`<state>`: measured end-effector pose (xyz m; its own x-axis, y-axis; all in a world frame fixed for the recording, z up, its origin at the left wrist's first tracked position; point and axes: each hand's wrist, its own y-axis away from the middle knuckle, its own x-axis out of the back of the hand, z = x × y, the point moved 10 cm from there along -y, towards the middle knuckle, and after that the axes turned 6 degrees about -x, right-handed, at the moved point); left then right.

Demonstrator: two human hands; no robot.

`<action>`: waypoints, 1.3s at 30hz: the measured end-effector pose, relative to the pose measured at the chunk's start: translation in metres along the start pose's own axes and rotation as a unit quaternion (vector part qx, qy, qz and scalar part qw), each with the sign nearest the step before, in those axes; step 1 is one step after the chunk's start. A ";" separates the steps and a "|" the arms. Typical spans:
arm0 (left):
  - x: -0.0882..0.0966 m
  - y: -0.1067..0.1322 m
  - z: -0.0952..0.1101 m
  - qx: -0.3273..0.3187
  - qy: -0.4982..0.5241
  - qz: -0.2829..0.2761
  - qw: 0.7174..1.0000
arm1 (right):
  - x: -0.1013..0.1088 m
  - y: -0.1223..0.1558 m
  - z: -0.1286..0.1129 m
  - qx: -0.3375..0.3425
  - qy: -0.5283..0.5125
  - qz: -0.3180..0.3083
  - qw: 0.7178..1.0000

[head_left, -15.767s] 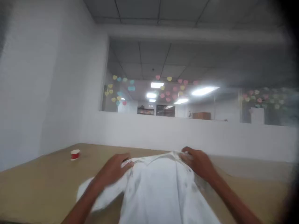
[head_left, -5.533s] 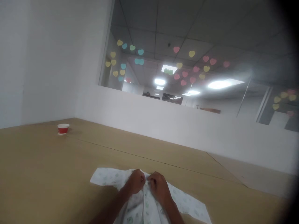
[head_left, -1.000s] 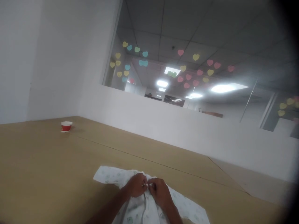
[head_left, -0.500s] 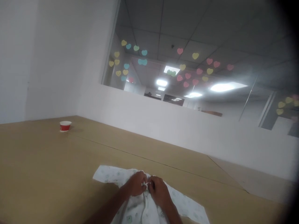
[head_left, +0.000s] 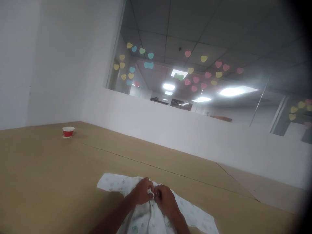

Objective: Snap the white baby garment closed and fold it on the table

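Observation:
A small white shirt (head_left: 140, 221) with a faint green print lies on the table, its two sleeves spread left and right. My left hand (head_left: 142, 191) pinches the fabric near the neck, at the top of the front opening. Close against it, my right hand (head_left: 164, 198) has its fingers curled on the opposite edge of the same opening. The fingertips of both hands nearly meet. Whatever small part lies between them, such as a fastener, is too small to make out.
The wooden table (head_left: 48, 169) has a seam running across it. A red and white paper cup (head_left: 68, 132) stands at the far left. White walls (head_left: 146, 120) close off the back, with a window (head_left: 195, 39) bearing heart stickers above.
Both hands stay at the shirt's neck, with only slight finger movement. The white bit of fabric between the fingertips shows less than before.

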<state>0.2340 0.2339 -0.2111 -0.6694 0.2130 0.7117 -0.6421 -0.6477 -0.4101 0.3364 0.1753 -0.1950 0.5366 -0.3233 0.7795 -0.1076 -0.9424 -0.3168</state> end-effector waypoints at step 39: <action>0.001 0.004 -0.004 -0.018 -0.060 -0.046 0.997 | -0.004 0.005 -0.007 0.008 -0.042 -0.029 0.999</action>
<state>0.2292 0.2341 -0.2146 -0.5587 0.1795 0.8097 -0.7133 -0.6020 -0.3588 0.3280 0.1717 -0.1958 0.6092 -0.2585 0.7497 -0.0606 -0.9578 -0.2810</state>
